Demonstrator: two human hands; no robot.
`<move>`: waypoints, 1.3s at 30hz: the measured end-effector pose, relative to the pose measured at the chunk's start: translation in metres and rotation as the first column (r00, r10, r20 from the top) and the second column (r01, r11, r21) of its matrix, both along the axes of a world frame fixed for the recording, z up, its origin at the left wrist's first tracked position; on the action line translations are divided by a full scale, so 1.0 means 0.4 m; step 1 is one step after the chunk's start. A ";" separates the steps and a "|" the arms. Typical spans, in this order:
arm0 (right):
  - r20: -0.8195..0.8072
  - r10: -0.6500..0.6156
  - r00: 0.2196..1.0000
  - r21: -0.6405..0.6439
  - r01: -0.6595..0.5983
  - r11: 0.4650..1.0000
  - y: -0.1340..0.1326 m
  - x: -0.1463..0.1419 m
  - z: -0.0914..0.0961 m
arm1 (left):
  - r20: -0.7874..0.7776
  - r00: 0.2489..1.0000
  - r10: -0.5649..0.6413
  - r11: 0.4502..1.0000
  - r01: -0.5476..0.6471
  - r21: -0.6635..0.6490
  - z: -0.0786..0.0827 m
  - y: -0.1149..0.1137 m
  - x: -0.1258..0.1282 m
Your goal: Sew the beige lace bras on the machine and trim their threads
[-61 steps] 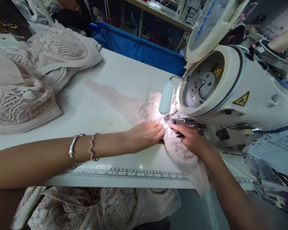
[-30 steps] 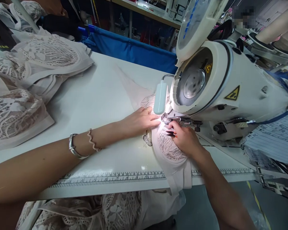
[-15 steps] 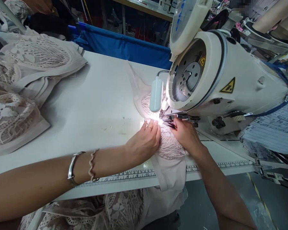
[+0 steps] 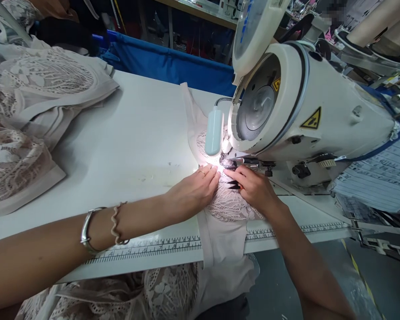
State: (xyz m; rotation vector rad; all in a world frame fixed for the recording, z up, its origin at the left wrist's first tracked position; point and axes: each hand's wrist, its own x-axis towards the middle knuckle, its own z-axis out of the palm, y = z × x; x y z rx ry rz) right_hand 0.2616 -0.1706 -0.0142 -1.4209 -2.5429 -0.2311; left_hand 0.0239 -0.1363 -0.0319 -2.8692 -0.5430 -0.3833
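A pale pink lace garment piece point(image 4: 228, 209) lies under the foot of a white sewing machine point(image 4: 306, 111) and hangs over the table's front edge. My left hand point(image 4: 195, 189) lies flat on the lace to the left of the needle, fingers stretched out, a ring on one finger. My right hand point(image 4: 253, 189) presses the lace just in front of the presser foot, and small dark thread snips point(image 4: 234, 184) poke out from under its fingers. A small lamp point(image 4: 214, 133) lights the needle area.
Stacks of lace pieces point(image 4: 36, 93) sit at the left of the white table point(image 4: 136, 133). More lace point(image 4: 146, 293) rests in my lap below the ruler strip point(image 4: 160, 246). A blue fabric bin point(image 4: 173, 66) stands behind the table. Paper sheets point(image 4: 376, 186) lie right of the machine.
The lace piece has fed further back under the foot. My left hand went from pinching at the needle to lying flat on the lace; my right hand stayed in front of the foot.
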 end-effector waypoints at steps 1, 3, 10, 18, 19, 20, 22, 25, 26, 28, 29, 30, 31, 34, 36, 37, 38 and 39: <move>-0.002 -0.006 1.000 -0.001 0.006 1.000 -0.001 -0.002 0.000 | 0.022 1.000 -0.007 1.000 0.007 0.000 -0.001 0.007 -0.003; -0.011 -0.016 1.000 -0.005 0.016 1.000 -0.002 -0.004 0.000 | 0.059 0.998 -0.024 1.000 0.024 0.000 -0.001 0.022 -0.008; -0.050 -0.001 0.999 -0.001 0.001 1.000 0.002 -0.008 0.000 | 0.146 0.985 -0.088 0.989 0.104 -0.109 0.020 0.070 -0.022; -0.067 -0.021 0.998 -0.025 0.019 0.999 0.001 -0.014 0.002 | 0.136 0.983 -0.126 0.955 0.157 -0.252 0.061 0.132 -0.043; -0.074 -0.033 0.997 -0.036 0.030 0.999 0.000 -0.014 0.001 | 0.115 0.988 -0.106 0.960 0.132 -0.248 0.066 0.128 -0.038; -0.083 -0.042 0.996 -0.047 0.038 0.998 0.000 -0.014 0.001 | 0.097 0.993 -0.071 0.966 0.092 -0.243 0.070 0.117 -0.031; -0.111 -0.042 0.993 -0.059 0.036 0.998 0.000 -0.014 0.001 | 0.104 0.994 0.021 0.968 0.006 -0.252 0.069 0.078 -0.009; -0.170 -0.019 0.985 -0.062 0.008 0.998 0.002 -0.011 -0.001 | 0.197 0.977 0.077 0.944 -0.007 -0.331 0.049 0.006 0.023; -0.195 -0.011 0.981 -0.059 -0.001 0.998 0.002 -0.009 -0.002 | 0.214 0.975 0.067 0.937 0.013 -0.349 0.040 -0.011 0.028; -0.251 0.015 0.968 -0.035 -0.025 0.999 0.003 -0.004 -0.006 | 0.214 0.976 0.035 0.929 0.047 -0.368 0.025 -0.024 0.029; -0.276 0.034 0.961 -0.014 -0.039 0.999 0.003 -0.002 -0.008 | 0.209 0.978 0.016 0.925 0.065 -0.374 0.021 -0.022 0.026; -0.294 0.055 0.954 0.011 -0.054 0.998 0.004 -0.001 -0.009 | 0.210 0.978 -0.006 0.920 0.088 -0.382 0.018 -0.015 0.020; -0.301 0.075 0.951 0.033 -0.068 0.997 0.004 0.000 -0.010 | 0.218 0.975 -0.027 0.913 0.113 -0.393 0.019 -0.004 0.015; -0.250 0.129 0.960 0.097 -0.107 0.989 0.008 -0.003 -0.008 | 0.252 0.965 -0.068 0.890 0.172 -0.422 0.030 0.025 0.002; -0.192 0.177 0.965 0.148 -0.149 0.978 0.010 -0.007 -0.003 | 0.251 0.965 -0.070 0.875 0.180 -0.450 0.039 0.038 -0.001; -0.167 0.199 0.966 0.168 -0.171 0.971 0.011 -0.009 -0.001 | 0.248 0.966 -0.071 0.867 0.183 -0.463 0.043 0.042 -0.001; -0.151 0.221 0.964 0.187 -0.191 0.964 0.012 -0.012 0.001 | 0.251 0.965 -0.078 0.861 0.193 -0.471 0.045 0.047 -0.002; -0.141 0.240 0.961 0.200 -0.210 0.957 0.012 -0.014 0.002 | 0.261 0.961 -0.090 0.855 0.209 -0.475 0.046 0.053 -0.003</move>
